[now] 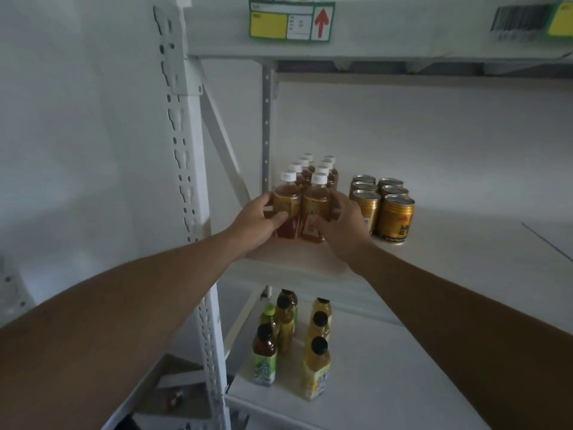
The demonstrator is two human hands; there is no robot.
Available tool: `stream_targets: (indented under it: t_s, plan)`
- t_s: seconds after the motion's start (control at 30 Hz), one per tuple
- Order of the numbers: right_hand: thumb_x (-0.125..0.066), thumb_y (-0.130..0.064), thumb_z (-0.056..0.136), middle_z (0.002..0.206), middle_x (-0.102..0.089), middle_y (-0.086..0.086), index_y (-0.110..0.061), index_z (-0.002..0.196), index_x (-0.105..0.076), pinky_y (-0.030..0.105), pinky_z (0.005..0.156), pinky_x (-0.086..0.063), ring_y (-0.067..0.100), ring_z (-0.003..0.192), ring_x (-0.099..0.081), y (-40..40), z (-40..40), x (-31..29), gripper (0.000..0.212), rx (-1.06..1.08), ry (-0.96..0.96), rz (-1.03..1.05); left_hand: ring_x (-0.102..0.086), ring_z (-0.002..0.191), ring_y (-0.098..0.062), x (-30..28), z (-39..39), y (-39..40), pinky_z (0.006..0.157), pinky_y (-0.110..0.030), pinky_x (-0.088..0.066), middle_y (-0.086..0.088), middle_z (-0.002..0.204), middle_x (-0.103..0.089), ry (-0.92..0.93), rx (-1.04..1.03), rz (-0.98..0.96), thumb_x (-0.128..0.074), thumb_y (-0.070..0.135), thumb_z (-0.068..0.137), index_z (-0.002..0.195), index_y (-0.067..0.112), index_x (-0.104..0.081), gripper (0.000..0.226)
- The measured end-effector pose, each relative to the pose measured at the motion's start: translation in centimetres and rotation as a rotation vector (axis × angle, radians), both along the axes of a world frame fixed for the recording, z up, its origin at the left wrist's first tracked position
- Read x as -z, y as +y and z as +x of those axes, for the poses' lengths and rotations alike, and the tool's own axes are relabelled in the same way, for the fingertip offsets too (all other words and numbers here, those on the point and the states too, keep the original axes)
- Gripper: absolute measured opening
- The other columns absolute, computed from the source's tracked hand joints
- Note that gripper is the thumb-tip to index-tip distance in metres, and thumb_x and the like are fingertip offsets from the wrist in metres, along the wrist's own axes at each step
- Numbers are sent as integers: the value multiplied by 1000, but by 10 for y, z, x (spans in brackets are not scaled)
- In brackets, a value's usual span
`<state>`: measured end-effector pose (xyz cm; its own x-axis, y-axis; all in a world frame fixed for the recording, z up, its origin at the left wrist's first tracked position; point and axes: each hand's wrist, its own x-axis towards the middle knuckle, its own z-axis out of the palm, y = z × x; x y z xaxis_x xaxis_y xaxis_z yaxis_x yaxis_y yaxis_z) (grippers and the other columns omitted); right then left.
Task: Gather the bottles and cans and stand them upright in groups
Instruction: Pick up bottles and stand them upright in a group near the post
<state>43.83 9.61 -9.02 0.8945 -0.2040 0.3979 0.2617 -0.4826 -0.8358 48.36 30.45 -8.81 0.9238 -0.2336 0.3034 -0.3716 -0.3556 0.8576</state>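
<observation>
In the head view, at the centre of the frame, the left hand (259,217) wraps the front-left tea bottle (286,206) and the right hand (339,223) cups the front-right tea bottle (316,209); both hands are closed around the pair, pressing them together at the front of two upright rows on the middle shelf (449,249). The step in hand looks like squaring up this bottle group; the next move probably calls for a gentle release so that nothing tips. The bottles are smooth clear plastic with amber liquid, gold labels and white ribbed caps. Just right of them stand the gold cans (383,206), shiny metal cylinders in two rows. At lower centre, dark-capped juice bottles (316,367) stand on the lower shelf (403,383), matte white board.
</observation>
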Motion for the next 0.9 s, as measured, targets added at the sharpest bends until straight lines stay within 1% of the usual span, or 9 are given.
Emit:
stream_targets:
  t_s: [0.07,0.13,0.2,0.27,0.3,0.4,0.47,0.7,0.9]
  plan:
    - [-81,-23,94,145,-60,4,-32,157,-50,50,104,-60,24,129,-62,1,-2,2,71,29,1,-15,-61,128,-14,0,4,0,107,-32,-48,8,145,-65,2,28,-4,-68,26,107,157,29,-54,52]
    - [-81,-25,94,140,-63,2,-34,157,-51,46,101,-62,21,125,-65,2,-4,3,70,34,-9,-11,-63,127,-13,0,8,1,106,-31,-48,9,138,-68,17,51,-6,-68,26,107,156,28,-55,51]
    - [-81,-24,95,128,-69,-6,-36,152,-55,35,91,-64,7,112,-69,3,-7,5,64,27,-32,6,-63,128,-15,1,12,0,108,-32,-49,9,133,-69,39,71,0,-70,24,106,153,28,-57,49]
    - [-80,-21,95,115,-73,-19,-44,141,-57,21,79,-63,-6,101,-71,5,-10,4,56,13,-52,15,-63,130,-17,4,15,-1,114,-40,-49,6,137,-70,51,88,17,-73,22,103,152,29,-57,52]
    - [-80,-19,95,110,-74,-21,-47,137,-57,19,77,-62,-11,99,-69,5,-11,5,55,9,-53,12,-63,131,-17,5,16,-2,115,-42,-48,4,138,-70,51,89,25,-74,22,102,152,29,-57,53]
    - [-81,-15,93,111,-79,-15,-35,131,-68,36,91,-65,-2,102,-73,5,-11,6,45,-19,-10,13,-62,132,-17,5,22,-1,116,-41,-47,4,140,-69,84,80,9,-78,26,100,151,26,-60,54]
    - [-81,-16,92,110,-79,-17,-34,131,-69,43,96,-64,0,103,-74,6,-11,7,45,-34,10,31,-61,132,-17,6,25,0,114,-38,-47,5,142,-68,106,75,11,-80,29,98,151,23,-60,56]
    - [-80,-25,95,117,-76,-19,-34,136,-66,44,102,-61,3,111,-70,4,-11,9,44,-36,63,54,-61,124,-12,8,31,3,104,-33,-47,8,150,-63,129,68,-26,-87,35,92,153,24,-58,68]
    - [-78,-22,97,132,-70,-9,-28,147,-58,49,108,-58,15,125,-66,5,-12,7,55,-31,97,81,-58,136,-16,9,33,5,116,-42,-46,7,153,-62,120,83,-47,-88,36,90,154,24,-55,73]
